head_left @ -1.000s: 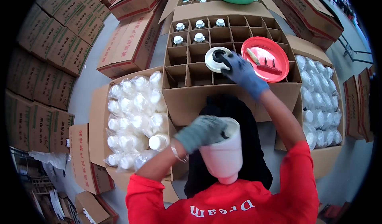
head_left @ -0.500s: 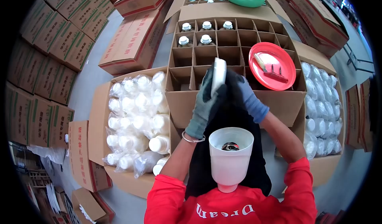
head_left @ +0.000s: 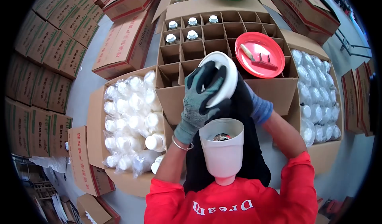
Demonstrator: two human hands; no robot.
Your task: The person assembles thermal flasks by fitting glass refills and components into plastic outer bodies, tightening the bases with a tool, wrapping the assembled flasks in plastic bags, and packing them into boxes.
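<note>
Tall stacks of cardboard cartons (head_left: 49, 51) are seen at the left. In the centre stands a large divided carton (head_left: 175, 102), flanked by a left box (head_left: 94, 116) and a right box (head_left: 324, 157), both filled with plastic-wrapped containers. A white tub (head_left: 223, 158) is held open between the person's legs. A red tray (head_left: 271, 45) is rested on the divided carton's right side. Just above the tub, at the carton's near edge, a round white disc (head_left: 229, 79) is held tilted. It is gripped by the gloved left hand (head_left: 201, 95), whose fingers are partly spread and curled over its face; the right hand (head_left: 244, 98) is mostly hidden behind it, so how far it is closed cannot be told. Compared with half a second ago, the disc is no longer seen edge-on, which suggests that it is being turned between the hands, apart from the tub. White-capped bottles (head_left: 192, 34) are seen in the carton's far-left cells.
</note>
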